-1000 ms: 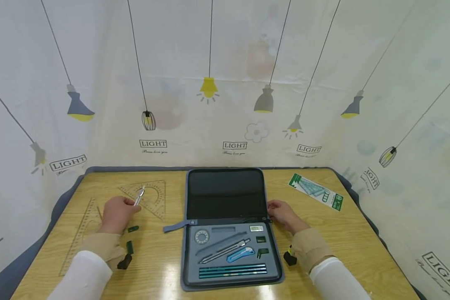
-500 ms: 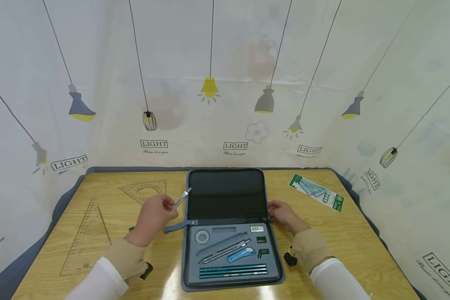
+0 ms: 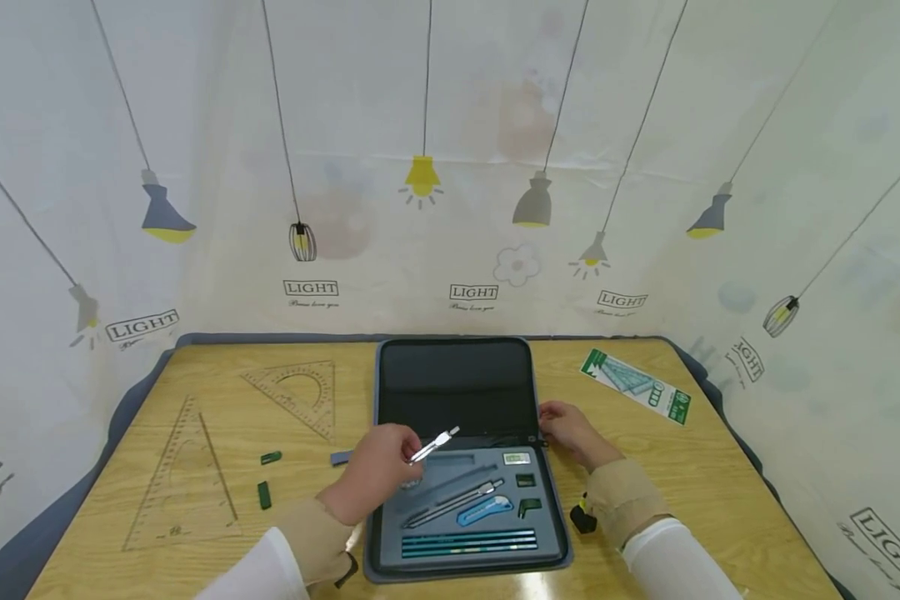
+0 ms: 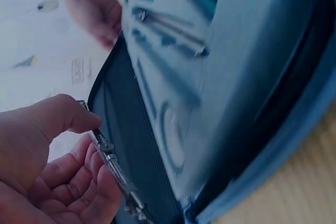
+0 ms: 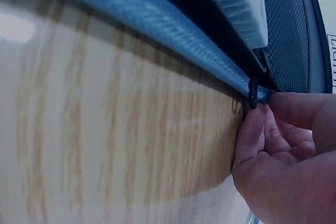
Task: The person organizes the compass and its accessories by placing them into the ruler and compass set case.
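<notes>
My left hand pinches a silver drawing compass between thumb and fingers, held over the left part of the open grey-blue case. In the left wrist view the compass runs down along the curled fingers. The case's grey tray holds a second silver compass, with a vacant long slot beside it. A blue utility knife, several dark green pencils and an eraser sit there too. My right hand pinches the case's edge at the hinge, by a black zipper pull.
Two transparent set squares lie left on the wooden table, the larger set square nearer. Two small green pieces lie between them and the case. A green-white ruler package lies at back right. A printed curtain stands behind.
My left hand has carried the compass rightward and toward me, from over the smaller set square to over the case tray. My right hand has stayed at the case's edge.
</notes>
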Available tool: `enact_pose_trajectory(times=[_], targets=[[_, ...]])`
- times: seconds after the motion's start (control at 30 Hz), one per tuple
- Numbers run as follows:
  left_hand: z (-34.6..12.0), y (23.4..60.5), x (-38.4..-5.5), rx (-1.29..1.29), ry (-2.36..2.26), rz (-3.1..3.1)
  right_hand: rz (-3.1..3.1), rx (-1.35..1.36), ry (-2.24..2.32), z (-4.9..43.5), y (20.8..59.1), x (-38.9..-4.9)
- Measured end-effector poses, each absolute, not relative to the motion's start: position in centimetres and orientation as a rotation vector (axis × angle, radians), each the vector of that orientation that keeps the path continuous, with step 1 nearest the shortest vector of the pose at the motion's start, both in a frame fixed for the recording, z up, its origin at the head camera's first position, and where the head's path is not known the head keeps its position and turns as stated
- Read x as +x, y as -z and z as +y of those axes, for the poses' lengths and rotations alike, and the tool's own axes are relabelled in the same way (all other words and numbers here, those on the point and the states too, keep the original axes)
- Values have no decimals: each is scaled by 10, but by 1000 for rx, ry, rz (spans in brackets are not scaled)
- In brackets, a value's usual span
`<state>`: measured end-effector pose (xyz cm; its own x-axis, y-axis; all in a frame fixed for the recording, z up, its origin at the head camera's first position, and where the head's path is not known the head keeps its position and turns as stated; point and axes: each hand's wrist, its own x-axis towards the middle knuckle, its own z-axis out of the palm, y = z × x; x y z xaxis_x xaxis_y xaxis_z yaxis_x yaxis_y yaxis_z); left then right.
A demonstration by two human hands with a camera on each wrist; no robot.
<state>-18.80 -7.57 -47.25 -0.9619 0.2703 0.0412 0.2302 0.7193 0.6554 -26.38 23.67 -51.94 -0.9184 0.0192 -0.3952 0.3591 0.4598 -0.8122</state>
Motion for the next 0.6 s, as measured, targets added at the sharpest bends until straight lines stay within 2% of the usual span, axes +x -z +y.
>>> enact_pose_trajectory(times=[0.27,0.6], targets=[[-48,488,-182,543,-944,2787,2390,313,1433,236,517,-262],[-32,494,-178,546,-774,2793,2389,295,1464,236,515,-260]])
